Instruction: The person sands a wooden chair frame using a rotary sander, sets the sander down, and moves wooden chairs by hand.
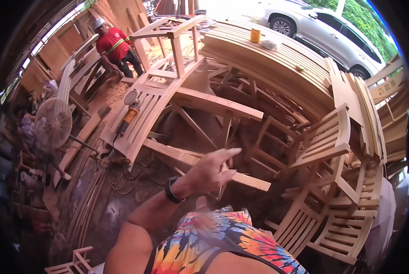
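Observation:
My left hand [209,171], with a dark watch [171,190] on its wrist, is raised in front of my body. Its fingers and thumb stand apart, and nothing shows between them. It appears above a wooden beam [250,181]; whether they touch I cannot tell. Beyond it, a bare wooden chair [143,107] lies tilted, its legs raised. A sander-like power tool [129,119] with an orange-yellow body and a round disc rests on the chair's slats. My right hand is out of view.
A person in a red shirt [114,45] stands at the back left, near a round fan [53,123]. Stacked boards [268,57] carry a yellow container [256,35]. Slatted chairs [325,137] crowd the right. Cables [122,180] lie on the floor. A silver car [327,34] is parked behind.

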### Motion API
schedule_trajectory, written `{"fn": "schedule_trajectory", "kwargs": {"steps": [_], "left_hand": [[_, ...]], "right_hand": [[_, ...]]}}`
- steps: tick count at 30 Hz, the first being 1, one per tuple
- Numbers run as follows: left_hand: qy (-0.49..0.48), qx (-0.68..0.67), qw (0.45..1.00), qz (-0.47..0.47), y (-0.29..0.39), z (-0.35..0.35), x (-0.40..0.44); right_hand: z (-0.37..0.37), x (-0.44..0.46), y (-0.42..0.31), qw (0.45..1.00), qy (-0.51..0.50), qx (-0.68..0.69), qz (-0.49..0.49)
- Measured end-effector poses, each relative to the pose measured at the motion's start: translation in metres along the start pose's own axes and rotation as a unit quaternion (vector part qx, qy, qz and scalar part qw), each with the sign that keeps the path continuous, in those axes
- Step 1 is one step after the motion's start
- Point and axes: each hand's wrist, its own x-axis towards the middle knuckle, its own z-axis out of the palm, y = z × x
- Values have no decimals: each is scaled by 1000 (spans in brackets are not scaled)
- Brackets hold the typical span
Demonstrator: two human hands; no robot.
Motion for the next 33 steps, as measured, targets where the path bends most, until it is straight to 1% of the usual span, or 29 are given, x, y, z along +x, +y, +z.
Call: {"fn": "schedule_trajectory", "kwargs": {"steps": [1, 2, 4, 5, 6, 7, 8, 10, 12, 13, 14, 16, 18, 19, 20, 21, 22, 24, 25, 26, 27, 28, 29, 30, 31, 32, 33], "left_hand": [[25, 138, 990, -14, -58, 22, -27], [5, 259, 963, -80, -85, 32, -60], [-123, 313, 921, -195, -151, 35, -123], [-121, 277, 921, -248, -170, 31, -150], [-120, 238, 916, -301, -182, 24, -174], [-90, 242, 905, -339, -188, 14, -190], [-61, 246, 892, -375, -193, 4, -208], [11, 230, 884, -407, -200, -20, -230], [103, 211, 871, -432, -205, -53, -241], [150, 203, 865, -433, -235, -64, -256], [191, 203, 848, -451, -251, -80, -261], [257, 194, 812, -487, -277, -105, -268], [329, 146, 826, -433, -293, -138, -266], [348, 147, 822, -426, -310, -157, -267], [371, 158, 791, -461, -342, -176, -272], [402, 130, 780, -462, -357, -197, -270], [442, 131, 749, -476, -381, -216, -268], [516, 131, 684, -498, -436, -251, -267], [537, 32, 649, -539, -440, -269, -261], [552, -104, 660, -499, -479, -278, -275], [553, -243, 655, -455, -519, -283, -289], [515, -345, 634, -463, -512, -286, -280], [470, -440, 604, -470, -485, -289, -271], [455, -475, 620, -427, -461, -290, -256], [462, -476, 629, -406, -492, -282, -264], [468, -476, 638, -383, -523, -276, -272], [482, -396, 659, -421, -503, -284, -256]], "right_hand": [[0, -6, -10, 997, -20, -56, -46], [-1, -15, -18, 989, -38, -107, -91], [8, -16, -44, 961, -67, -198, -180], [14, -4, -59, 948, -91, -216, -213], [21, -5, -69, 949, -80, -229, -203], [34, -18, -85, 949, -69, -241, -192], [45, -26, -115, 958, -20, -248, -143], [70, -63, -172, 892, 35, -357, -274], [91, -66, -226, 856, 59, -430, -281], [106, -63, -245, 795, 131, -477, -353], [121, -76, -267, 880, 57, -416, -221], [166, -166, -305, 790, 21, -547, -276], [214, -243, -348, 684, -32, -675, -276], [239, -254, -373, 689, -68, -682, -236], [266, -259, -394, 695, -102, -683, -199], [293, -276, -411, 668, -95, -673, -302], [320, -300, -431, 632, -81, -654, -408], [377, -329, -471, 660, -88, -514, -541], [408, -329, -500, 632, -67, -479, -606], [436, -329, -531, 600, -43, -444, -665], [473, -378, -563, 607, -1, -493, -624], [500, -374, -602, 466, 12, -447, -763], [541, -423, -627, 496, 13, -453, -741], [573, -426, -662, 428, 56, -413, -802], [597, -393, -719, 355, 153, -404, -829], [622, -396, -758, 335, 206, -426, -815], [648, -411, -786, 341, 234, -464, -783]]}}
